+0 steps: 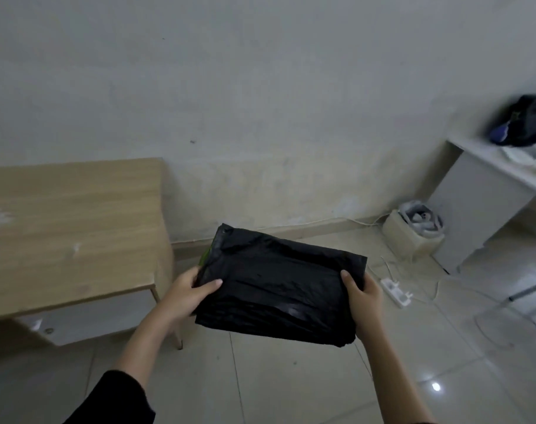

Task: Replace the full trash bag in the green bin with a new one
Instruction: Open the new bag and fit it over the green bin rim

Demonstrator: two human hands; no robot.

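Gripped at both short edges: left hand (185, 290) and right hand (363, 293) each pinch the flat folded stack of black plastic trash bags (275, 280), thumbs on top, held level above the pale tiled floor (291, 387), beside the light wooden table (68, 221). Likely light, limp, slippery; peel from a loose corner.

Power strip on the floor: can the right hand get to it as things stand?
Probably not right away. The right hand grips the black bag stack together with the left hand. The power strip lies below on open floor, nothing blocking it, so freeing that hand should suffice.
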